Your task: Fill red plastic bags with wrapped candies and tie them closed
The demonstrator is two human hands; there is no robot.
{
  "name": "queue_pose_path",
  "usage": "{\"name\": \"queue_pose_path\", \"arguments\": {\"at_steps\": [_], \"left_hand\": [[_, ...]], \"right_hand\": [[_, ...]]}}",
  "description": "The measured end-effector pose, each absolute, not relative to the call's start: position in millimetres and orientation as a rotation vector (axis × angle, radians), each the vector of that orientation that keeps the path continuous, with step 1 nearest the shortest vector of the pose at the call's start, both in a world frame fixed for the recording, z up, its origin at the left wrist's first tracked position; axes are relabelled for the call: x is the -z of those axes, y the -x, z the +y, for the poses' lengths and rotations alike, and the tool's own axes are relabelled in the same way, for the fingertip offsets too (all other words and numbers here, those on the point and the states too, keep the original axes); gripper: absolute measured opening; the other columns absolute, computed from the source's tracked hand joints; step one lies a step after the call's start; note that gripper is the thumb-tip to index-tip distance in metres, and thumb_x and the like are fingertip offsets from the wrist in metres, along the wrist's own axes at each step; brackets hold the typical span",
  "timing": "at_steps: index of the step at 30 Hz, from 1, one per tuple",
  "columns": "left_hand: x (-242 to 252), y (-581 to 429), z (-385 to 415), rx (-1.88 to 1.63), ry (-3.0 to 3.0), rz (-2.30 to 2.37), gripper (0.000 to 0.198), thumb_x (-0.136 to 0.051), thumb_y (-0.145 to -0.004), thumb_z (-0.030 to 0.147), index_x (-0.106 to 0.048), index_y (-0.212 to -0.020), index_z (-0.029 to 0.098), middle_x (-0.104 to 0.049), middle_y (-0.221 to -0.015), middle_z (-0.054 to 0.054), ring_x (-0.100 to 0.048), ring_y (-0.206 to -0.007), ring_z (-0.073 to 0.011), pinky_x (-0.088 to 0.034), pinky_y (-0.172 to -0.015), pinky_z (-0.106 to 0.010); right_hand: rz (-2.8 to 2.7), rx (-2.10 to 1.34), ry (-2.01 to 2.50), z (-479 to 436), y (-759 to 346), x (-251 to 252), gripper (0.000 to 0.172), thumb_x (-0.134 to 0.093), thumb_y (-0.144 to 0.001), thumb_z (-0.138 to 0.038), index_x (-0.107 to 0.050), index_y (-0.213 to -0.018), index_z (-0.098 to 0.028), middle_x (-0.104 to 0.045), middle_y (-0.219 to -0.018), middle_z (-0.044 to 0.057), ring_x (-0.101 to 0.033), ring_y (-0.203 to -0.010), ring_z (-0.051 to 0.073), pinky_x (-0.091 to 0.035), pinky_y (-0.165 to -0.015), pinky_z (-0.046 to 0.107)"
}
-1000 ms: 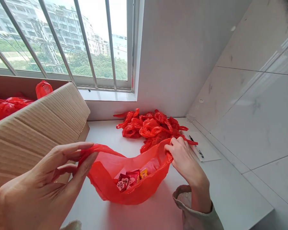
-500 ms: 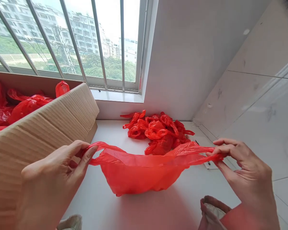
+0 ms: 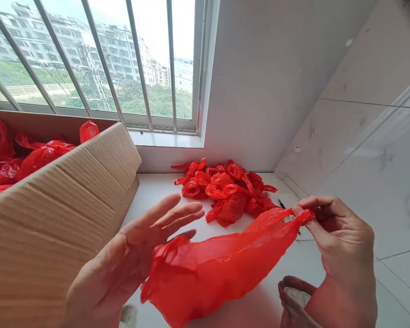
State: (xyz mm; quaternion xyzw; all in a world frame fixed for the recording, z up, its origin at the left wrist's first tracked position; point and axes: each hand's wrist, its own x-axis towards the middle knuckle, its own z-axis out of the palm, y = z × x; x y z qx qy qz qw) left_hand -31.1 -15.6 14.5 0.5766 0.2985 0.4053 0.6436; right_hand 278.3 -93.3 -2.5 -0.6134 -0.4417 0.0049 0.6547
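Red plastic bag (image 3: 222,273) held up in front of the person, above the white table (image 3: 153,189), slanting from upper right to lower left. Its lowest edge runs close to the bottom of the view; whether it touches the tabletop is hard to judge. Mouth slack and folded over at the left end; contents hidden by the red film.

Right hand (image 3: 341,241): thumb and forefinger pinched together on the gathered handle end of the bag. Other fingers curled behind, partly out of sight. Wrist runs off the lower edge; loose right cuff (image 3: 295,298) cut off there too.

Left hand (image 3: 133,257): fingers wide and spread, palm turned to the bag, nothing gripped. The bag's left end overlaps part of this hand, so contact cannot be told. Of the left sleeve (image 3: 128,315), only a pale scrap shows at the bottom.

Beyond the bag, against the wall: heap of red bags (image 3: 222,191), too tangled to count. At its right side a slim dark item (image 3: 280,203), mostly covered, hard to name.

Left: cardboard box (image 3: 71,200), cut by the frame edge, near flap screening much of the red bags inside (image 3: 46,157). Barred window (image 3: 157,105) behind, top cropped
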Motion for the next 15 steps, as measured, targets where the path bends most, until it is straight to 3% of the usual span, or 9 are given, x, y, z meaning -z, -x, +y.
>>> {"name": "queue_pose_path", "arguments": {"at_steps": [4, 7, 11, 15], "left_hand": [[-10, 28, -11, -0.804, -1.568, 0.395, 0.084, -0.065, -0.072, 0.072, -0.031, -0.146, 0.050, -0.039, -0.155, 0.002, -0.028, -0.145, -0.0319, -0.031, -0.116, -0.053], [-3, 41, -8, -0.724, -1.887, 0.532, 0.099, -0.072, -0.063, 0.071, -0.028, -0.148, 0.047, -0.025, -0.161, 0.001, -0.015, -0.149, -0.0324, -0.019, -0.121, -0.050], [-1, 63, 1, -0.536, -2.186, 0.571, 0.079, -0.072, -0.079, 0.049, -0.033, -0.148, 0.042, -0.026, -0.161, -0.001, -0.017, -0.148, -0.0322, -0.020, -0.120, -0.050], [-11, 55, 4, -0.235, -2.242, 0.196, 0.084, -0.073, -0.080, 0.043, -0.027, -0.150, 0.041, -0.019, -0.162, -0.002, -0.015, -0.147, -0.0351, -0.025, -0.117, -0.051]], "right_hand": [[-1.083, -0.075, 1.443, -88, -271, 4, 0.012, -0.073, -0.073, -0.028, -0.067, -0.082, -0.022, -0.066, -0.071, -0.001, -0.062, -0.059, 0.013, -0.052, -0.054, 0.022], [-1.107, -0.048, 1.509, -86, -268, 6, 0.008, -0.069, -0.073, -0.025, -0.067, -0.080, -0.023, -0.067, -0.071, -0.001, -0.062, -0.059, 0.012, -0.051, -0.055, 0.022], [-0.990, 0.123, 1.701, -85, -272, 5, 0.011, -0.064, -0.071, -0.022, -0.068, -0.081, -0.025, -0.068, -0.073, -0.003, -0.065, -0.064, 0.013, -0.050, -0.062, 0.024], [-0.922, 0.168, 1.827, -81, -276, 2, 0.011, -0.063, -0.070, -0.022, -0.068, -0.080, -0.026, -0.069, -0.073, -0.004, -0.069, -0.066, 0.016, -0.049, -0.067, 0.027]]}}
